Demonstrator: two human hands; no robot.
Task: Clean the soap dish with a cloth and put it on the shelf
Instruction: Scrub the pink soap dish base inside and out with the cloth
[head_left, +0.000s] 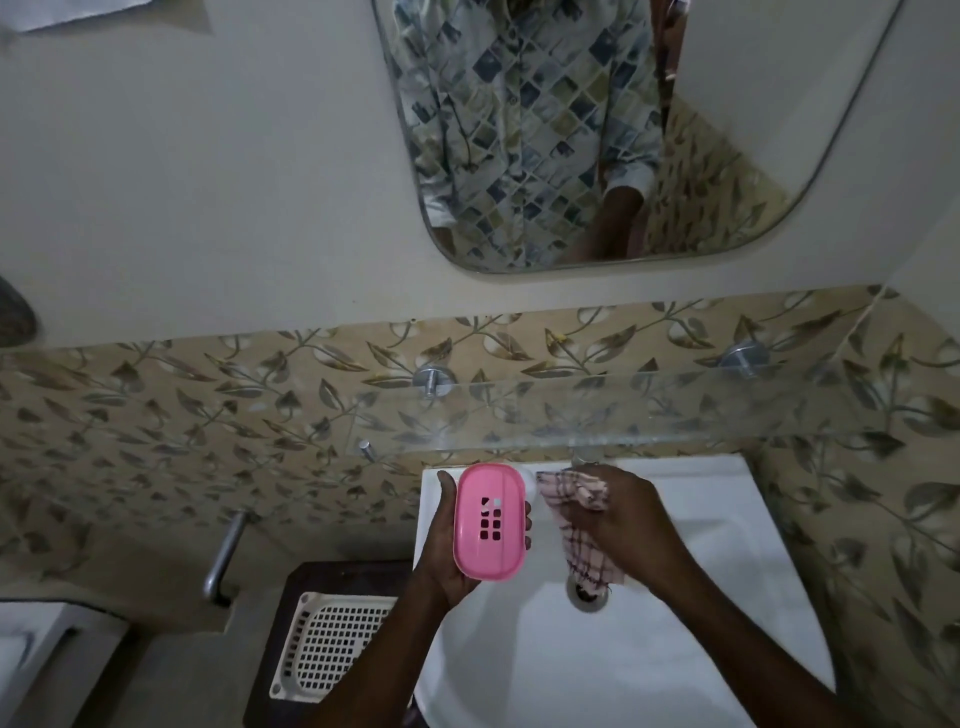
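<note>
I note my left hand grasping the pink soap dish over the sink; my right hand clutches the checked cloth beside it, below the glass shelf.

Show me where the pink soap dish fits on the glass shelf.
The glass shelf is bare between its left mount and right mount, and beyond the right one. Crowded below: the left hand holding the soap dish and right hand gripping the cloth, over the sink.

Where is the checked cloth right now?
In the head view, the checked cloth hangs from the right hand over the white sink, just right of the pink plastic soap dish held in the left hand.
</note>
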